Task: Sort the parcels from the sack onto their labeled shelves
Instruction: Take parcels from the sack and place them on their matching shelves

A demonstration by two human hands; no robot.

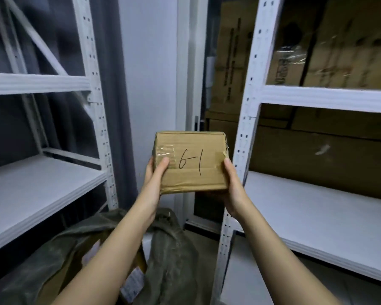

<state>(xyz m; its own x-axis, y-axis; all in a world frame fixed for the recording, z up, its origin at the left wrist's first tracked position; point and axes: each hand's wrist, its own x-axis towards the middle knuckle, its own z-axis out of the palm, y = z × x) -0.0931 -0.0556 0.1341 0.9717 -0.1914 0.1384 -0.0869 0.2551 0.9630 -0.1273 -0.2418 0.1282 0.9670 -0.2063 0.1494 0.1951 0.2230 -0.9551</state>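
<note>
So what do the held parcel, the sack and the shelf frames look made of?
Parcel: brown cardboard, matte, with glossy clear tape catching light; "6-1" handwritten on it. Sack: olive-green cloth, probably woven, dull and creased. Shelf frames: likely white-painted metal, with perforated uprights.

White shelves [330, 219] right bear cardboard boxes [330, 51] on upper tiers; the sack [169, 256] lies on the floor.

Taped brown parcel [190, 161] marked "6-1", upright above green sack [169, 249].
</note>
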